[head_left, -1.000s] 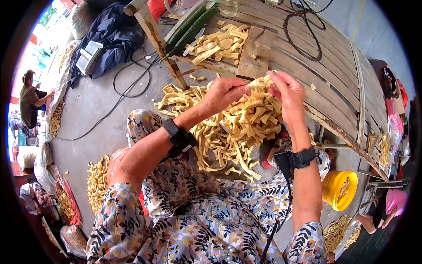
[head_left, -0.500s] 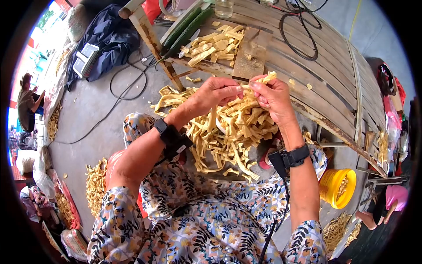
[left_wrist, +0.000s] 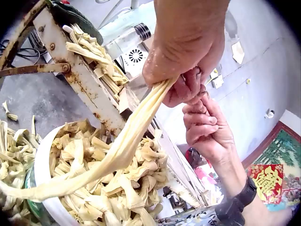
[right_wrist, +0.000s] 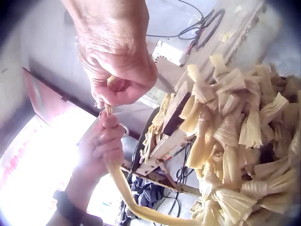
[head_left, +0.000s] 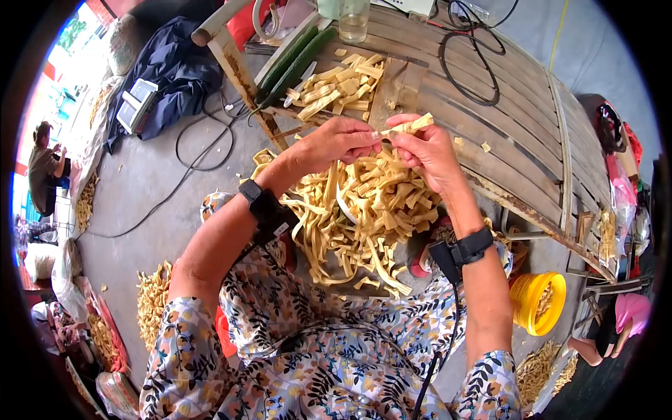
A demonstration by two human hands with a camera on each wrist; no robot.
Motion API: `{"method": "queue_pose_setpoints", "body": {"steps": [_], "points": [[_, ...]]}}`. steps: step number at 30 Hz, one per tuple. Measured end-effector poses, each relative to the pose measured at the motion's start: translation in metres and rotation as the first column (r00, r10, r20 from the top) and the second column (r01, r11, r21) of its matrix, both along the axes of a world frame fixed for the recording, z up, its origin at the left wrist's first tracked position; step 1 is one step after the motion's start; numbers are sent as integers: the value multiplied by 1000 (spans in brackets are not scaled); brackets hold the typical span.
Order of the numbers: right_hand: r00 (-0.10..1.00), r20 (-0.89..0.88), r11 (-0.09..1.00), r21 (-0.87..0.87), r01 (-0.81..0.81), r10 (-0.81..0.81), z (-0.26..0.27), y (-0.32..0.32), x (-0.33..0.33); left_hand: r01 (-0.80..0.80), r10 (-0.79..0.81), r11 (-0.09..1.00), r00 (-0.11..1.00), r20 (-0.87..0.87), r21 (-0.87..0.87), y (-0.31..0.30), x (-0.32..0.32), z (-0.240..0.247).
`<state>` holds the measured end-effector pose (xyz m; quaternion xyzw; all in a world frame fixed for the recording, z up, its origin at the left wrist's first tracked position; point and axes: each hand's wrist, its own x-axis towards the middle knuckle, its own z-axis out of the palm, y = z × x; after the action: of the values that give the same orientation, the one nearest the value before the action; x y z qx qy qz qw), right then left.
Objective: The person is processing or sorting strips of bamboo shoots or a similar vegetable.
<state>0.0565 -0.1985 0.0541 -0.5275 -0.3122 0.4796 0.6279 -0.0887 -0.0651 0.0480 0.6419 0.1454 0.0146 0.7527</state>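
Note:
Over the pile, my left hand (head_left: pixel 348 140) grips a pale yellow, flat strip (left_wrist: pixel 136 127) whose long tail hangs below the fist in the left wrist view. My right hand (head_left: pixel 428 152) pinches the same strip close beside the left fingertips, and a short folded end (head_left: pixel 422 123) sticks out above its fingers. The fingertips of both hands nearly meet, as the right wrist view shows. Below them lies a heap of knotted yellow pieces (right_wrist: pixel 225 132), inside and around a container with a white rim (left_wrist: pixel 43 165). Curled fingers hide the strip's middle.
A slatted wooden bench (head_left: pixel 518 133) with a rusty frame stands in front, holding a board (head_left: pixel 399 87), cut yellow pieces (head_left: pixel 339 84), cucumbers (head_left: pixel 297 59), a glass jar (head_left: pixel 353 24) and a black cable (head_left: pixel 476 63). A yellow bucket (head_left: pixel 523 301) stands at right; another person (head_left: pixel 45 168) sits far left.
My right hand has come down and left toward the left hand, and the strip's end now juts out past its fingers. The bench has shifted slightly left in the head view.

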Motion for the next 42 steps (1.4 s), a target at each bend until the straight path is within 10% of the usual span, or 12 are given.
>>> {"method": "queue_pose_setpoints", "body": {"steps": [11, 17, 27, 42], "points": [[988, -77, 990, 34, 139, -136, -7, 16, 15, -21, 24, 995, 999, 33, -93, 18, 17, -4], [984, -70, 985, -67, 158, -163, -2, 19, 25, 38, -60, 979, 993, 105, 200, 32, 24, -9], [907, -77, 908, 41, 418, -414, -18, 52, 64, -415, 309, 777, 907, 287, 474, 52, 79, -20], [877, -100, 882, 5, 472, -469, -36, 62, 75, -442, 346, 724, 897, 276, 530, 59, 97, -35]]}}
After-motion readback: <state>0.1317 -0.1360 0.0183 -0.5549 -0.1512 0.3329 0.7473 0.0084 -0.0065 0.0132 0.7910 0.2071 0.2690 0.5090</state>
